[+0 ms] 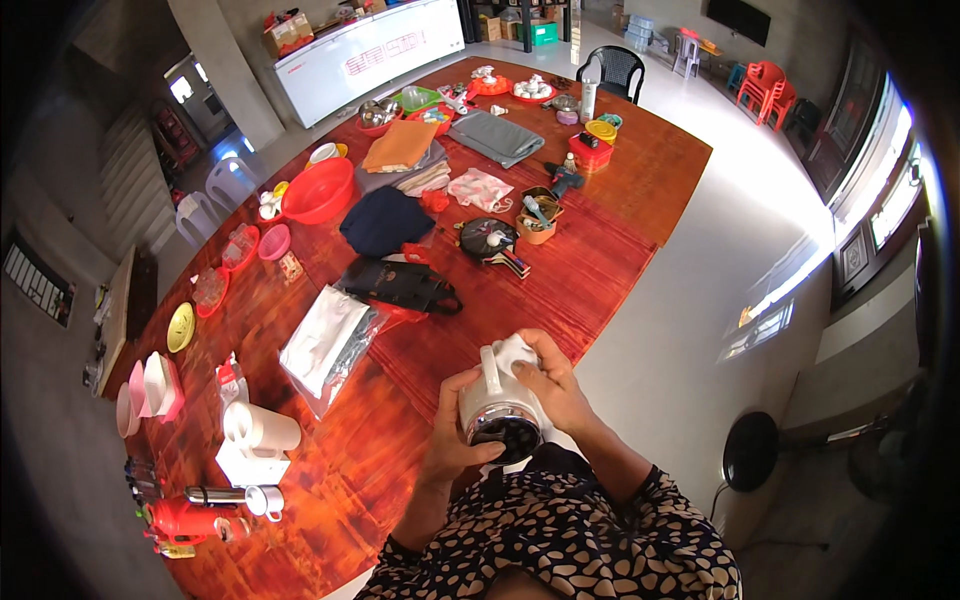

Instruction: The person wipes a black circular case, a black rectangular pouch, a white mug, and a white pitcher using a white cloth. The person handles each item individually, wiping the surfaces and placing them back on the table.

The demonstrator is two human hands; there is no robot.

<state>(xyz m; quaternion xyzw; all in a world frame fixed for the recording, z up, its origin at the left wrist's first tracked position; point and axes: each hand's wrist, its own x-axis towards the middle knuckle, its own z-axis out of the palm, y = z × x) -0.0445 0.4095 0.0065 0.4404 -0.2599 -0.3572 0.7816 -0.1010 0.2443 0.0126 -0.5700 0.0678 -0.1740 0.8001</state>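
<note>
Close to my body, above the table's front edge, a white mug [479,399] is tilted with its dark, silver-rimmed round end toward me. Its handle points up and away. My left hand [448,436] is wrapped round the mug's left side, the thumb lying on the dark end. In my right hand [556,393] a white cloth or tissue [514,353] is pinched against the mug's far right side. The fingers of that hand partly cover the cloth. What lies beneath the mug is hidden.
Left on the wooden table [350,490] stand a paper roll [268,428], a white cup [264,502], a steel flask [215,495] and a red kettle [185,520]. Ahead lie a plastic-wrapped white packet [322,335], a black bag [395,284], table-tennis bats [488,238] and a red basin [319,190].
</note>
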